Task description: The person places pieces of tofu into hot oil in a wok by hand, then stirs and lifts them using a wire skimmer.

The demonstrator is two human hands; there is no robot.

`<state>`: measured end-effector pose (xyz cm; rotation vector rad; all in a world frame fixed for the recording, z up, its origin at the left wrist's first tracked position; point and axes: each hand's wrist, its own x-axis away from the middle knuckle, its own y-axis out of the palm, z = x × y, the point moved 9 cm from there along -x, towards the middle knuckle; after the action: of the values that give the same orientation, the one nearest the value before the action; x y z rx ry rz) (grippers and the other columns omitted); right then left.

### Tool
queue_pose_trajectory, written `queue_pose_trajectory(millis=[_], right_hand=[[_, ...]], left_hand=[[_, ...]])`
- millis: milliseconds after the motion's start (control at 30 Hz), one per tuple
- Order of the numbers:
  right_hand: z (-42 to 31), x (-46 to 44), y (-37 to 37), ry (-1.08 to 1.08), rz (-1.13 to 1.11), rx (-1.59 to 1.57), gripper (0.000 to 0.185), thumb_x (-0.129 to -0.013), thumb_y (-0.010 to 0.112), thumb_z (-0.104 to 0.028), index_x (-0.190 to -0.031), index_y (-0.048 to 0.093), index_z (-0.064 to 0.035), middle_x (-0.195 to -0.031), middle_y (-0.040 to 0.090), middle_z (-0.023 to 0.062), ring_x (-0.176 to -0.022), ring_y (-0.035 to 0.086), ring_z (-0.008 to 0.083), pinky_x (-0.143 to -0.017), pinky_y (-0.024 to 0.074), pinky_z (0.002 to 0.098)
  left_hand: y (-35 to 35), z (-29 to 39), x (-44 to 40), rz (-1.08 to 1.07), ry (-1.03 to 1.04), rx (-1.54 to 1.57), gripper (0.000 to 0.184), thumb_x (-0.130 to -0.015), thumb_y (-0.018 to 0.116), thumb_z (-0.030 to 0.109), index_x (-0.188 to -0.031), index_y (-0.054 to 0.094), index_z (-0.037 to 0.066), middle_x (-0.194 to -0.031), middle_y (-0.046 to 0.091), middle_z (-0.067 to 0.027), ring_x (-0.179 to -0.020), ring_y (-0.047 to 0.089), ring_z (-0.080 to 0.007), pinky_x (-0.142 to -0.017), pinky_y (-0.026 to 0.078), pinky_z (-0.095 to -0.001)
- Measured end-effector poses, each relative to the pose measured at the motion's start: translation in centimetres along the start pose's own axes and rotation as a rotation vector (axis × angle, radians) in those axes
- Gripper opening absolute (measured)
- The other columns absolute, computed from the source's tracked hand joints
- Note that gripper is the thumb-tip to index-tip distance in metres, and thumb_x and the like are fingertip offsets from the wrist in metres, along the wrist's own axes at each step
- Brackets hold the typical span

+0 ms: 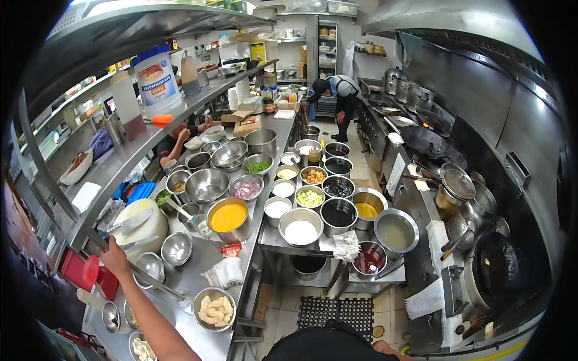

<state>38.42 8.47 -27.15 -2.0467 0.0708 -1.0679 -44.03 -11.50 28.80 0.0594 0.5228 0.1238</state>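
Observation:
My left hand is stretched out at the left, its fingers closed around a slanting metal shelf post. Just beyond it, a cleaver lies on a thick round white chopping block. Steel bowls sit close to the hand, and a red plastic container is left of it. Only a small part of my right hand shows at the bottom edge beside my dark clothing; its fingers are mostly hidden.
Steel pots cover the counter, including one of orange liquid and a bowl of pale pieces. A middle stand holds ingredient pots. Woks line the right-hand stove. A bent-over person is in the aisle; another person's arm shows beyond the counter.

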Motion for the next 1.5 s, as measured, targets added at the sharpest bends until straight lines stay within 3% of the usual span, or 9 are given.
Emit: queue_pose_trajectory(millis=[133,300,767,933,1133,1500], right_hand=[[2.0,-1.0,0.6,0.184,0.01,-0.147,0.026,-0.07,0.047,-0.021,-0.089,0.06,-0.009,-0.092,0.061,0.011,-0.084,0.058,0.0269,-0.071,0.0473,0.0353],[2.3,-1.6,0.3,0.251,-0.004,-0.192,0.025,-0.07,0.048,-0.023,-0.087,0.06,-0.0087,-0.089,0.061,0.0108,-0.082,0.058,0.0265,-0.07,0.047,0.0352],[2.7,-2.0,-1.1,0.291,0.015,-0.215,0.026,-0.07,0.05,-0.028,-0.083,0.061,-0.0079,-0.082,0.061,0.0105,-0.076,0.058,0.0253,-0.067,0.0463,0.035],[2.8,-2.0,-0.9,0.308,0.027,-0.222,0.027,-0.07,0.051,-0.03,-0.081,0.061,-0.0076,-0.08,0.06,0.0103,-0.074,0.058,0.0248,-0.066,0.046,0.0349],[2.9,-2.1,-0.8,0.316,0.039,-0.22,0.028,-0.07,0.052,-0.032,-0.079,0.061,-0.0073,-0.077,0.06,0.0102,-0.071,0.058,0.0243,-0.064,0.0457,0.0348],[3.0,-1.9,-1.1,0.328,0.064,-0.221,0.031,-0.069,0.054,-0.036,-0.075,0.061,-0.0067,-0.071,0.06,0.0099,-0.067,0.058,0.0233,-0.062,0.0451,0.0346]], left_hand=[[0.0,0.9,0.4,0.016,0.026,-0.115,0.024,-0.079,0.054,0.019,-0.06,0.046,0.006,-0.045,0.039,0.0011,-0.035,0.036,-0.0079,-0.034,0.027,-0.0238],[0.1,1.9,0.7,0.04,0.045,-0.071,0.019,-0.075,0.053,0.018,-0.062,0.048,0.005,-0.047,0.039,0.0,-0.036,0.037,-0.0087,-0.035,0.03,-0.0248],[-0.1,0.6,0.3,0.03,0.02,-0.04,0.021,-0.077,0.054,0.015,-0.06,0.047,0.005,-0.047,0.039,0.0011,-0.036,0.036,-0.0078,-0.035,0.028,-0.0246],[-0.3,0.2,-0.5,0.059,0.157,-0.105,0.021,-0.076,0.053,0.014,-0.058,0.045,0.006,-0.048,0.04,0.0009,-0.037,0.035,-0.0075,-0.036,0.028,-0.0244],[0.0,0.4,0.3,0.018,0.022,-0.01,0.019,-0.076,0.053,0.013,-0.061,0.045,0.006,-0.048,0.039,0.0017,-0.038,0.035,-0.0069,-0.037,0.027,-0.0237],[-0.2,-0.2,-0.2,0.009,0.047,-0.062,0.018,-0.077,0.054,0.013,-0.062,0.046,0.004,-0.049,0.039,0.0014,-0.041,0.036,-0.0075,-0.039,0.029,-0.0246]])
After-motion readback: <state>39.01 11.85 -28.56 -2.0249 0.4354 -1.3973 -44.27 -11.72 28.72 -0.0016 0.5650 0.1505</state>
